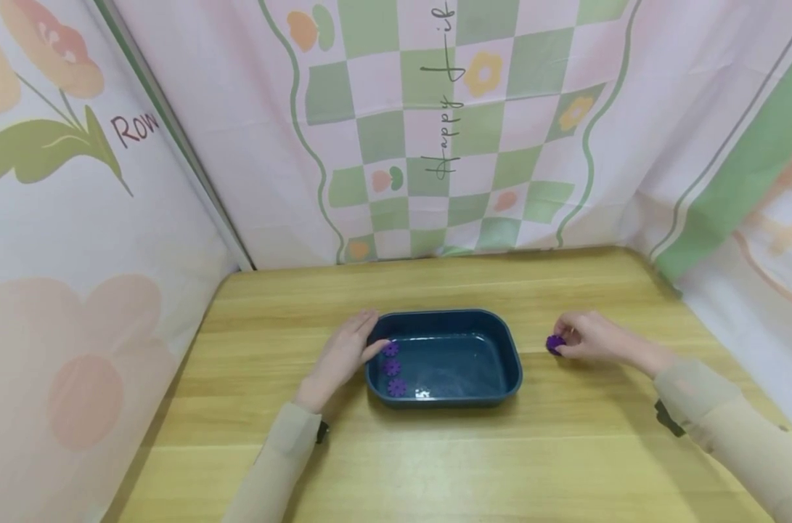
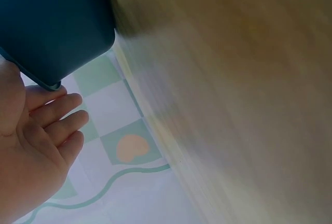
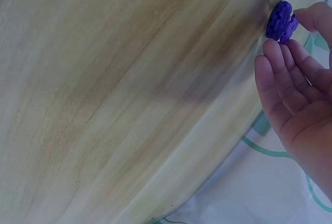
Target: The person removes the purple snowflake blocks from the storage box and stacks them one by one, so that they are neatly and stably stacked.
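A dark blue rectangular basin (image 1: 457, 363) lies on the table, its corners rounded. My left hand (image 1: 343, 352) holds its left rim, thumb over the inside and fingers along the outer wall; in the left wrist view those fingers (image 2: 54, 112) bend loosely by the rim. Inside, along the left wall, purple flower-shaped discs (image 1: 397, 387) form a row of three, the farthest right at my thumb tip. To the right of the basin, my right hand (image 1: 588, 338) pinches more purple flower-shaped discs (image 3: 280, 22) between thumb and fingertips, bunched together close over the table.
The wood-grain table (image 1: 435, 472) runs back to a hanging checked cloth (image 1: 428, 145). Printed cloth walls (image 1: 62, 240) close in both sides. Dark wrist straps show under both beige sleeves (image 1: 729, 414).
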`<state>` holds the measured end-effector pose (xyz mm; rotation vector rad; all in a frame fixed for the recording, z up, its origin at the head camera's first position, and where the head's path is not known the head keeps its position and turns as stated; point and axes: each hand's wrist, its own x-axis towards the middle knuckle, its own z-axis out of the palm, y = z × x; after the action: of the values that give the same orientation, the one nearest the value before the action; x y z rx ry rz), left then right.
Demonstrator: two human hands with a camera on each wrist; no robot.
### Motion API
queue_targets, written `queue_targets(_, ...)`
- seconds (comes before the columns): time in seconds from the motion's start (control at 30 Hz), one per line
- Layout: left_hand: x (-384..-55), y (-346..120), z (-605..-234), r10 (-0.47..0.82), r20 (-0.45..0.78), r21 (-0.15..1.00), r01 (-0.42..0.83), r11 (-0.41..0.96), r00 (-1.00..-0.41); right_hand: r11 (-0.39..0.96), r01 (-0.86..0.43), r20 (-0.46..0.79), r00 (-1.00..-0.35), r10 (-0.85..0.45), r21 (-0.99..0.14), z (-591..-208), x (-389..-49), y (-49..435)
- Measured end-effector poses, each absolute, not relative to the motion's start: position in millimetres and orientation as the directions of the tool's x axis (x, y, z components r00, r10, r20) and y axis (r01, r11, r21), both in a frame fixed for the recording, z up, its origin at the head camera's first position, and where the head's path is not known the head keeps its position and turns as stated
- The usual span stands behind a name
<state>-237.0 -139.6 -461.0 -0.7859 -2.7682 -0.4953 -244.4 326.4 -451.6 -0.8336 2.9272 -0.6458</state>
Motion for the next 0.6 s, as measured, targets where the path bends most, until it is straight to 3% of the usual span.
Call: queue_targets(0.6, -237.5, -140.2, -460.9, 0.465, 0.305, 0.267, 0.543, 0.796, -0.831, 0.786, -0.494, 0.06, -0.858, -0.511, -0.373, -453.0, -244.6, 325.2)
